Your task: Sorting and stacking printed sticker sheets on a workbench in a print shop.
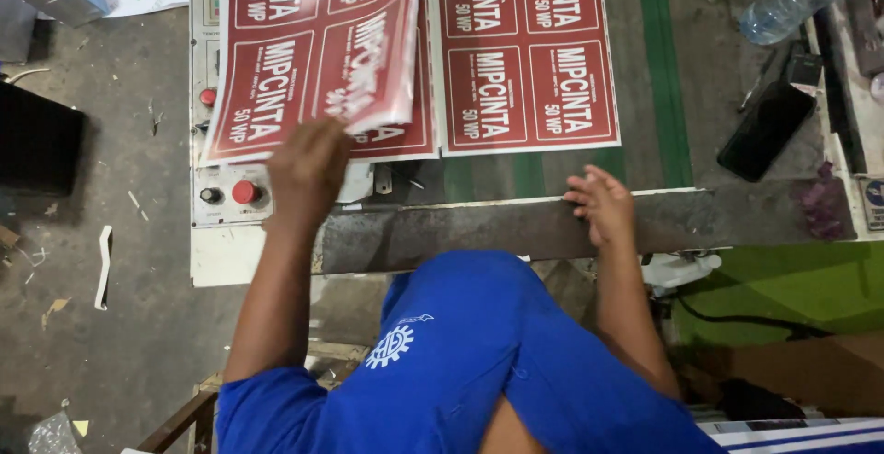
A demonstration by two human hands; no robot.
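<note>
Gripped in the left hand (307, 170), a red printed sheet (313, 49) lifts; right hand (603, 203) rests open on the metal edge (460, 228).

Blue short-sleeved shirt (460, 362) bearing a white gear emblem (390, 345).

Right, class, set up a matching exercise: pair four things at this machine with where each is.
Things:
1. left hand
2. right hand
3. round red push button
4. flat black phone

Places:
A. far right of the table
B. on the white control panel
C. resting on the grey metal edge
D. lifting a dark red printed sheet

Pairs: 1-D, 2-C, 3-B, 4-A
</note>
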